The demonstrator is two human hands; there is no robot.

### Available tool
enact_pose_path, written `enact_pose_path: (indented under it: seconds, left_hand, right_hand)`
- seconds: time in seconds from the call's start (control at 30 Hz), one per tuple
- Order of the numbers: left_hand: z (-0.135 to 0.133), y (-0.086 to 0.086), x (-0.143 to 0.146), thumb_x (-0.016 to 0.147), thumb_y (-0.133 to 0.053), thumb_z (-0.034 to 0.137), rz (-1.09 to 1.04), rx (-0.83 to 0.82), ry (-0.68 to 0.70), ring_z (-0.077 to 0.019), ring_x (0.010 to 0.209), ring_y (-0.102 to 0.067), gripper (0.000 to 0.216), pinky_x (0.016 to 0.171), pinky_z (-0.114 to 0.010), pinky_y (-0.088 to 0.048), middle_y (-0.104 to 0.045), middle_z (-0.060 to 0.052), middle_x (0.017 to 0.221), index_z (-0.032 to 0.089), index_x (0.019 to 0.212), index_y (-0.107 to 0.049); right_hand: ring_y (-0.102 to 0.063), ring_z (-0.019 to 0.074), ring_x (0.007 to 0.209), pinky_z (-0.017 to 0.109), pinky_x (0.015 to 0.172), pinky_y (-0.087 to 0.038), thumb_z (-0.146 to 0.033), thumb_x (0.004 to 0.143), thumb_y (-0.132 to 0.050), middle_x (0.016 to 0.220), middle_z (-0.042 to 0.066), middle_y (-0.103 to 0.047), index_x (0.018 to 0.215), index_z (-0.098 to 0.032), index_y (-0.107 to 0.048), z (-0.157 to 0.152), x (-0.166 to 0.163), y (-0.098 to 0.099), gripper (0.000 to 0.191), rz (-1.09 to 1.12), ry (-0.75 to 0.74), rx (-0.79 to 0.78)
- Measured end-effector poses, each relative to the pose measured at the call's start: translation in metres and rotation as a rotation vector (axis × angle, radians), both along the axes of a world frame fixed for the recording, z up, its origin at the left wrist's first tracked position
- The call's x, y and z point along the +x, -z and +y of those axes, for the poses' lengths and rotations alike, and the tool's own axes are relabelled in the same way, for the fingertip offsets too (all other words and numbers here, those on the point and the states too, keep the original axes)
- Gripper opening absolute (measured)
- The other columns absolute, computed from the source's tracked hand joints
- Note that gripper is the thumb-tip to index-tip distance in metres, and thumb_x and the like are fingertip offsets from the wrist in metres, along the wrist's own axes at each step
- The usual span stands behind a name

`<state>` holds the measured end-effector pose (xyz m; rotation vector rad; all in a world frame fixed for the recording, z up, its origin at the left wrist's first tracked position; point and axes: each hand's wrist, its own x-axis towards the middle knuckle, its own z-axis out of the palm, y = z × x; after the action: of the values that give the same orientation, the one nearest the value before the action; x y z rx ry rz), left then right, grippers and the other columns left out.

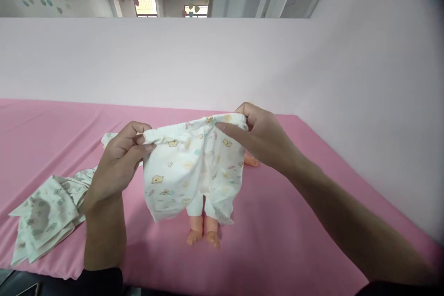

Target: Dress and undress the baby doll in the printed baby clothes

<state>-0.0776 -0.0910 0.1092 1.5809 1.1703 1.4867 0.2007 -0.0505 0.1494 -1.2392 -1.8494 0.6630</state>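
Note:
A pair of white baby pants [187, 171] with small animal prints hangs stretched by its elastic waistband between my hands. My left hand [121, 157] pinches one end of the waistband. At the other end my right hand [260, 134] grips it, thumb across the front. Behind the pants lies a doll on its back, its bare feet [203, 237] and white leg coverings showing below the hems. One small doll hand [251, 161] sticks out under my right hand. The rest of the doll is hidden by the pants.
Folded printed cloths [48, 217] lie left of my left forearm, with another piece of white cloth [108, 138] partly behind that hand. Everything rests on a pink sheet [277, 236]. White walls [156, 60] border it at the back and right. A dark object lies at the bottom left.

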Motion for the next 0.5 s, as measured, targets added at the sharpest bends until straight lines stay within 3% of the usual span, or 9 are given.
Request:
enact_pose_path:
  seconds: [0.13,0.23,0.4,0.5]
  left_hand:
    - [-0.003,-0.001,0.016,0.087,-0.066,0.027,-0.120,0.047,-0.051,-0.0086,0.052,-0.050,0.015,0.046,-0.020,-0.044,-0.050,0.005,0.066,0.026,0.102,-0.061]
    - [-0.010,0.001,0.034,0.090,-0.067,0.032,-0.172,0.137,-0.090,-0.0105,0.061,-0.059,0.020,0.054,-0.022,-0.053,-0.060,0.003,0.076,0.028,0.108,-0.059]
    - [-0.031,0.013,0.059,0.091,-0.068,0.036,-0.109,0.297,-0.147,-0.0160,0.087,-0.068,0.032,0.072,-0.029,-0.060,-0.066,-0.001,0.097,0.030,0.121,-0.057]
    - [-0.040,0.018,0.063,0.097,-0.060,0.034,-0.081,0.366,-0.129,-0.0186,0.097,-0.069,0.031,0.080,-0.034,-0.059,-0.068,-0.002,0.109,0.033,0.127,-0.057]
  right_hand:
    - [-0.040,0.0120,0.054,0.027,0.045,-0.030,-0.041,0.090,-0.064,0.067,-0.003,-0.043,0.098,-0.025,-0.046,-0.002,-0.014,0.000,0.026,0.278,-0.042,0.026]
    - [-0.044,0.0123,0.053,0.027,0.045,-0.033,-0.041,0.094,-0.059,0.067,-0.004,-0.044,0.113,-0.026,-0.045,-0.014,-0.029,0.001,0.028,0.383,-0.150,-0.002]
    - [-0.059,0.0144,0.072,0.030,0.061,-0.049,-0.039,0.095,-0.061,0.083,0.000,-0.058,0.124,-0.025,-0.046,-0.046,-0.047,-0.005,0.035,0.344,-0.421,-0.018]
    - [-0.063,0.0178,0.093,0.033,0.076,-0.055,-0.034,0.091,-0.068,0.104,0.004,-0.063,0.136,-0.026,-0.043,-0.054,-0.047,-0.006,0.052,0.248,-0.576,0.018]
